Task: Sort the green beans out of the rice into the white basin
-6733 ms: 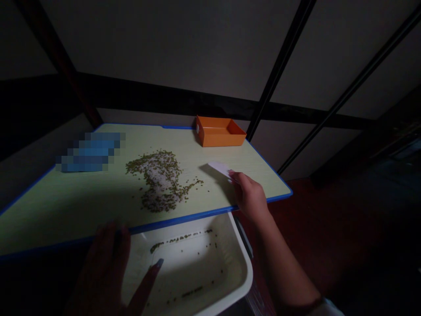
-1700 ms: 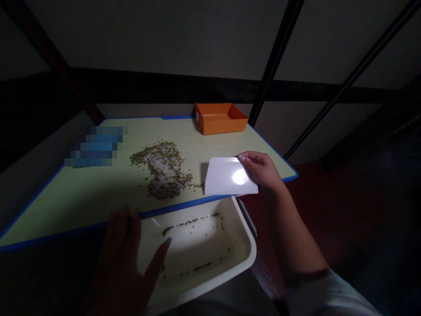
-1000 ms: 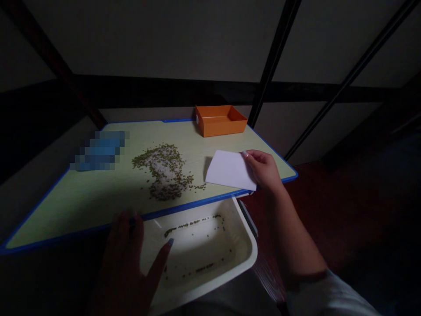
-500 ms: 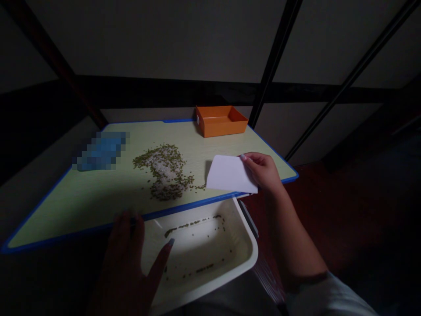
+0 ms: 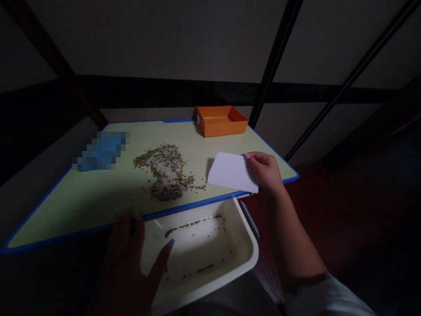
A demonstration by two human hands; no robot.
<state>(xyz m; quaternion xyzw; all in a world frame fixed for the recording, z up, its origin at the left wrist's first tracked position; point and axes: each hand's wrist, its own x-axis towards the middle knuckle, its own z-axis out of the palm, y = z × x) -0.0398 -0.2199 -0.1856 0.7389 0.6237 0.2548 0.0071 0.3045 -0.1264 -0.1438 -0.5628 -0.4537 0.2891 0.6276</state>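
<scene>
My right hand [image 5: 265,170] pinches the right edge of a white card [image 5: 232,172], which is held at a slant over the front right of the table. To the card's left lies a spread heap of small green beans and whitish grains [image 5: 166,171]. A white plastic tub [image 5: 245,256] is below the table's front edge, with several beans scattered along its bottom. My left hand [image 5: 131,259], in shadow, lies across the tub's left side, thumb inside and fingers beside the table edge; its grip is partly hidden.
The pale green table [image 5: 82,199] has a blue rim. An orange open box [image 5: 223,125] stands at its back right, near the wall panels [image 5: 171,39]. A blurred-out blue item [image 5: 101,151] lies on the left side. Dark red floor [image 5: 315,193] shows at right.
The card has tilted slightly in my right hand, its upper edge shifting a little to the right. The left hand, tub and heap look the same.
</scene>
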